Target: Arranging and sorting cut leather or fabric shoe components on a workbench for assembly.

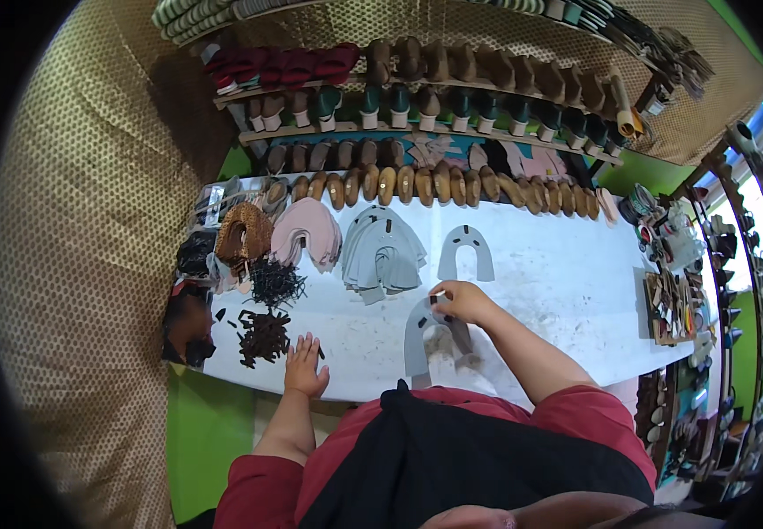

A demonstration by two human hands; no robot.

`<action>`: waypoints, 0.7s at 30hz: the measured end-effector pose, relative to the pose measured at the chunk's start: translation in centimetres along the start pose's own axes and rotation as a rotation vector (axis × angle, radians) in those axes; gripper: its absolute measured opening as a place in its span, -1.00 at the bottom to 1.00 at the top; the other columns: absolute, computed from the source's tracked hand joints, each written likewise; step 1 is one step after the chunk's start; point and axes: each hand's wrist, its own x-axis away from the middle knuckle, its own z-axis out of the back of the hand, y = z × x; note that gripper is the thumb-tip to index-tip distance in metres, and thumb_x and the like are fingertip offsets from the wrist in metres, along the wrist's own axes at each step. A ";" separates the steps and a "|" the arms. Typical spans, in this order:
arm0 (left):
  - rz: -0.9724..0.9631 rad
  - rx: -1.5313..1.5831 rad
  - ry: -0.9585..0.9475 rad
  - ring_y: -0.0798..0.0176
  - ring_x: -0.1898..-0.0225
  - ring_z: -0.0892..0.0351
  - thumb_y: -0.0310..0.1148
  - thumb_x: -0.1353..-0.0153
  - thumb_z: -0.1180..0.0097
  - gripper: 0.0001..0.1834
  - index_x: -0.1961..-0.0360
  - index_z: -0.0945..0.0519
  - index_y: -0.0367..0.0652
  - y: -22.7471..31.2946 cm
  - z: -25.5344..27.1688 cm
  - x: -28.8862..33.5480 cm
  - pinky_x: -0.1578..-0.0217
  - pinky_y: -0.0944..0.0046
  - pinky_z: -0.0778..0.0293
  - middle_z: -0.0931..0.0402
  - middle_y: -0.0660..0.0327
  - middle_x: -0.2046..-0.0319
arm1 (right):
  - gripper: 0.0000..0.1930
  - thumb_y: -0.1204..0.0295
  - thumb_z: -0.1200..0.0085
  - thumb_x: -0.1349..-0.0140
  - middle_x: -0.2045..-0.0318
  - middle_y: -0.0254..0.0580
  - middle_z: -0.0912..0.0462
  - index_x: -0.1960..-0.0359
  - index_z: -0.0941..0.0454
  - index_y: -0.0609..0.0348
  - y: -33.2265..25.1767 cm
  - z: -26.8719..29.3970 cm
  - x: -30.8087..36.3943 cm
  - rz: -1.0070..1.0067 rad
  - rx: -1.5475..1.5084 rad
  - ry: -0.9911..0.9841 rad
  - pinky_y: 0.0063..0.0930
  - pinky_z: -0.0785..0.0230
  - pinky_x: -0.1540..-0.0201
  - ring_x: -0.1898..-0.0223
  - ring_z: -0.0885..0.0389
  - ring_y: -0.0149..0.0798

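3 tiers of wooden shelving (452, 132) at the back, packed with shoe lasts, probably parked there to stay off the work surface yet within reach. Below them, 1 long white worktable (558, 282), with a row of tan wooden lasts (417, 183) lined along its far edge, side by side, seemingly for easy picking.

Further in, sorted by colour and kind, apparently so that each sort stays apart:
- fanned stack of grey horseshoe-shaped cut-outs (383, 256), mid-table;
- stack of pink horseshoe-shaped cut-outs (306, 231), just left of the grey;
- brown woven horseshoe-shaped pieces (242, 234), at the far left;
- lone grey horseshoe-shaped cut-out (465, 253), laid flat to the right of the grey stack, arch away from the body.

At the near edge, close to the body: grey horseshoe-shaped upper in hand (417, 339), arch up, legs hanging toward the lap. Gripped at the crown by the right hand (463, 301), fingers pinched narrow on the arch, about where a small dark tab sits; held high, most likely to keep the crown flat and in clear view.

Left hand (305, 366) resting palm down on the table, fingers spread wide, holding nothing, just beside the heap of small dark brown strips (264, 335), plausibly kept there for the nearest reach.
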 end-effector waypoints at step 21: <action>0.021 -0.004 -0.029 -0.07 -0.53 0.05 -0.17 -0.07 -0.18 -0.14 -0.42 -0.25 -0.16 0.2 0.3 0.0 -0.47 -0.13 0.15 -0.04 0.01 -0.50 | -0.14 -0.21 0.13 -0.34 -0.55 0.11 0.21 -0.55 0.06 -0.07 6.9 -11.6 2.1 0.090 0.822 0.023 0.25 0.44 -0.50 -0.57 0.29 0.11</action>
